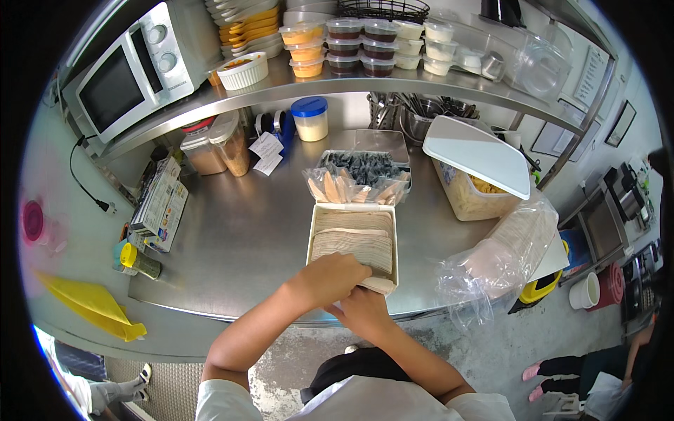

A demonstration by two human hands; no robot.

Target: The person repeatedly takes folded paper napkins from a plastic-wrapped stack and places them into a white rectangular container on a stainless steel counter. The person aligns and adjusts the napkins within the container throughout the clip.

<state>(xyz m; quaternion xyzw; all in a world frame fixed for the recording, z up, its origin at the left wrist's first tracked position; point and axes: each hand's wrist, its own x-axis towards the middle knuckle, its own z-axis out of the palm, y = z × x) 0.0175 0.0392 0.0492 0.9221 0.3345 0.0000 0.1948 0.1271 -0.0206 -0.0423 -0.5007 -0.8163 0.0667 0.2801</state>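
An open white rectangular box (396,237) stands near the counter's front edge. Rows of folded brown paper napkins (350,247) are packed on edge inside it. My left hand (337,276) bends over the near end of the box, its fingers reaching down by the napkins; the fingertips are hidden. Close below it, my right hand (366,310) is at the box's front edge, thumb pointing left. A pale napkin edge (376,284) shows between the two hands. What either hand grips cannot be made out.
Behind the box sit bagged wooden cutlery (342,187) and a container of dark packets (363,167). At right are a lidded pasta tub (468,194) and a plastic-wrapped stack (516,252). A spice jar (141,261) lies left. Overhead runs a steel shelf (337,87).
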